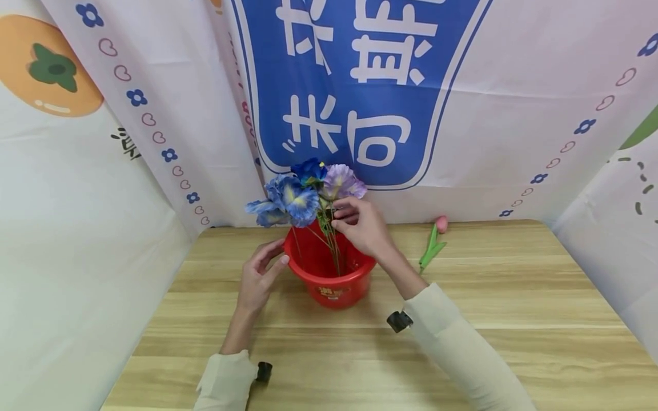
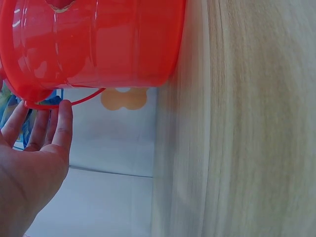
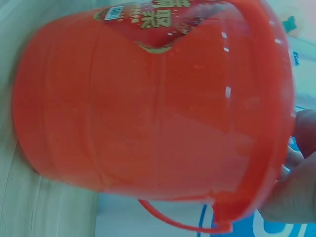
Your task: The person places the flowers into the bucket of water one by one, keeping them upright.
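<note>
A red bucket [image 1: 334, 291] stands upright on the table, with several artificial flowers in it. These are light blue blooms [image 1: 295, 200], a dark blue one [image 1: 310, 170] and a purple one [image 1: 343, 181]. My left hand [image 1: 261, 277] touches the left side of the bucket's rim. In the left wrist view its fairly straight fingers [image 2: 63, 123] lie by the bucket handle [image 2: 89, 97]. Above the bucket's right side, my right hand [image 1: 362, 225] pinches a flower stem just below the purple bloom. The right wrist view shows mostly the bucket [image 3: 148, 113], and the stem is hidden there.
A pink tulip [image 1: 441, 224] with green leaves lies on the wooden table [image 1: 488, 285], right of the bucket. Behind the table hangs a printed cloth [image 1: 478, 142] with a large blue panel. More white cloth [image 1: 77, 228] encloses the left side.
</note>
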Tool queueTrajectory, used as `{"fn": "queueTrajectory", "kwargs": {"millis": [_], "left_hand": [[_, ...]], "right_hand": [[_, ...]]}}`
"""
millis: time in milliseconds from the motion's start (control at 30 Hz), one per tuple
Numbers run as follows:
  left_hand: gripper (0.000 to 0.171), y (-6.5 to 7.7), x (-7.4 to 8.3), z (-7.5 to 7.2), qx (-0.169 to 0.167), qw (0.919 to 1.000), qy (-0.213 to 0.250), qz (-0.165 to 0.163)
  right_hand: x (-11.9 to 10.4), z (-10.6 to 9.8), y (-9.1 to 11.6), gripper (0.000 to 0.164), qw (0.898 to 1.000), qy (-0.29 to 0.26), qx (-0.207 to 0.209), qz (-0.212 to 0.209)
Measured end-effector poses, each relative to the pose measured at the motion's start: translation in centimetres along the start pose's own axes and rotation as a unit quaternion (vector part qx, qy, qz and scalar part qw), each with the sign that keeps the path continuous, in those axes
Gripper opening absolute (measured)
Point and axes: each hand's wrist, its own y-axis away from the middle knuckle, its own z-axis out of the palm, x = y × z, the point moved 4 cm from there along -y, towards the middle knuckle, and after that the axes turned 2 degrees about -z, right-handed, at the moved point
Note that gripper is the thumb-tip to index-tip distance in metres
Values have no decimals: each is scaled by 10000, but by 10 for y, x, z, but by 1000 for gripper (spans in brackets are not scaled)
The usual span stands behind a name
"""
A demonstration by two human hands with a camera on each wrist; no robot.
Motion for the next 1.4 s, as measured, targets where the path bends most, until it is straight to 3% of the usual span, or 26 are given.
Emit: {"fn": "queueTrajectory", "kwargs": {"millis": [233, 500, 733, 1067, 1400], "left_hand": [[43, -1, -1, 1, -26, 10000, -12, -81], [42, -1, 1, 1, -22, 10000, -37, -14], [42, 0, 1, 1, -20, 10000, -53, -37], [42, 0, 2, 1, -24, 10000, -53, -67], [42, 0, 1, 1, -37, 10000, -57, -52]], "right_hand": [[3, -33, 17, 39, 9993, -242, 293, 19], [24, -73, 39, 42, 9929, -807, 582, 654], [45, -100, 56, 46, 9853, -970, 775, 1170], [74, -125, 72, 54, 9750, -1309, 1133, 1390], [100, -137, 83, 56, 9572, -1787, 1426, 1775]]}}
